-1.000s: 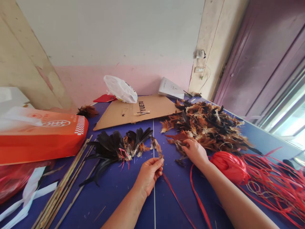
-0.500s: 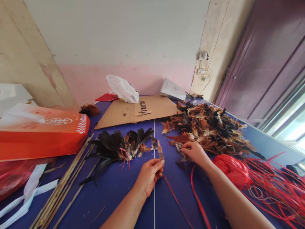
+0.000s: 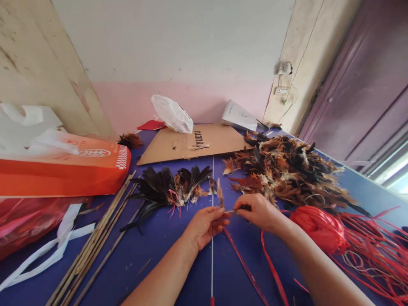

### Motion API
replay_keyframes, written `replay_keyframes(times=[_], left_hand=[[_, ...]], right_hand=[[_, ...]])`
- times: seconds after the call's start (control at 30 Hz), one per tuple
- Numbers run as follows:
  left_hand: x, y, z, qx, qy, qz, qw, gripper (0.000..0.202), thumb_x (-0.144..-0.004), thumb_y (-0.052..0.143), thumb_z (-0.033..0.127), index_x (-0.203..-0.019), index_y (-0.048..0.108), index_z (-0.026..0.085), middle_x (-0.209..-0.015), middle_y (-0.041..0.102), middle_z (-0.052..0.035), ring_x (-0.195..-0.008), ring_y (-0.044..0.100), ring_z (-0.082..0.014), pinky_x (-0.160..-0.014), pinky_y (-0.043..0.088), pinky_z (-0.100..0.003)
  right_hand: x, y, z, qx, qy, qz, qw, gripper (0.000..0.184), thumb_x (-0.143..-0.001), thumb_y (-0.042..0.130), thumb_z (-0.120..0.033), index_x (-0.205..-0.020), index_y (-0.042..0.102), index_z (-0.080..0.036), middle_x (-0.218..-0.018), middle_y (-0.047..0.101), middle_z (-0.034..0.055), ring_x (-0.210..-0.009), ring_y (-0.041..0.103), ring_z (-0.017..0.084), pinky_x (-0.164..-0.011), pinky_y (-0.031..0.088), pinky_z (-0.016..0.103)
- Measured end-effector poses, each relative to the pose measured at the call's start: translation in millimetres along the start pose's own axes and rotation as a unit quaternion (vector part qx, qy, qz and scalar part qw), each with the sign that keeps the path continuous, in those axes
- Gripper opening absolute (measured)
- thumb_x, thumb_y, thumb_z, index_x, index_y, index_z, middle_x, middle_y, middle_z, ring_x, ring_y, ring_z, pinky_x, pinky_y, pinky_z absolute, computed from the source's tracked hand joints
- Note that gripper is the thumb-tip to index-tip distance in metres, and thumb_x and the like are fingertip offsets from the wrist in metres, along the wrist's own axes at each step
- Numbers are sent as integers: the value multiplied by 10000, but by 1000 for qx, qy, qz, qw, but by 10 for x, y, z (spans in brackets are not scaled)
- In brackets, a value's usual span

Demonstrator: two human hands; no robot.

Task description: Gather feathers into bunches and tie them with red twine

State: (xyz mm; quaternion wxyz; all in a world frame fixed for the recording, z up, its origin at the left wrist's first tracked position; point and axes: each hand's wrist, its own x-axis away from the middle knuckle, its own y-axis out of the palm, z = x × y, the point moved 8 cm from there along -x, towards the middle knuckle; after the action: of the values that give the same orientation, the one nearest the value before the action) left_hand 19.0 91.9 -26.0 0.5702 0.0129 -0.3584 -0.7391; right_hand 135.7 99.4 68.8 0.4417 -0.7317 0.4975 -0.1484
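Observation:
Between the thumb and fingers of my left hand, a light brown feather stands upright. My right hand is closed in a pinch on a small dark feather, whose pale end reaches over to the left fingertips. The two hands are close together above the blue table. From just below my left hand a red ribbon runs down toward the near edge. Beyond my right hand lies a big heap of brown and black feathers. Bundled black feathers, tied with pink string, rest to the left.
Thin sticks lie at left beside an orange and white bag. A flat cardboard sheet, a white plastic bag and a white box are at the back. A red ribbon bundle sits at right.
My right hand has come away from the feather heap, moving left to my left hand with a small dark feather. The left hand still holds its brown feather. The view has shifted slightly.

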Motion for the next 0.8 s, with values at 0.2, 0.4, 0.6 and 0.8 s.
replay_keyframes(times=[0.2,0.4,0.6,0.8], left_hand=[[18,35,-19,-40,-21,-35,998,155,-660,675,217,-747,610,106,-717,688,-84,-552,640,-126,-415,450,-138],[18,30,-67,-75,-38,-46,995,176,-645,684,204,-772,624,97,-731,688,-92,-565,642,-127,-426,452,-140],[21,37,-68,-98,-39,-34,994,187,-629,695,188,-783,628,105,-677,680,-67,-546,635,-115,-436,457,-135],[43,100,-110,-99,-45,-77,991,147,-643,688,208,-719,616,105,-632,666,-57,-534,638,-130,-403,445,-136]], right_hand=[[33,59,-296,226,-101,0,969,189,-810,434,-162,-726,603,-175,-715,556,24,-674,505,118,-602,346,218],[55,135,-392,306,-143,-2,941,198,-841,428,-206,-711,572,-169,-728,533,32,-692,481,134,-632,351,243],[66,153,-455,281,-158,-5,947,193,-851,411,-182,-759,578,-162,-815,546,48,-777,493,141,-719,379,253],[64,105,-502,229,-166,28,959,180,-829,421,-166,-816,600,-173,-910,540,70,-842,509,157,-767,412,287]])
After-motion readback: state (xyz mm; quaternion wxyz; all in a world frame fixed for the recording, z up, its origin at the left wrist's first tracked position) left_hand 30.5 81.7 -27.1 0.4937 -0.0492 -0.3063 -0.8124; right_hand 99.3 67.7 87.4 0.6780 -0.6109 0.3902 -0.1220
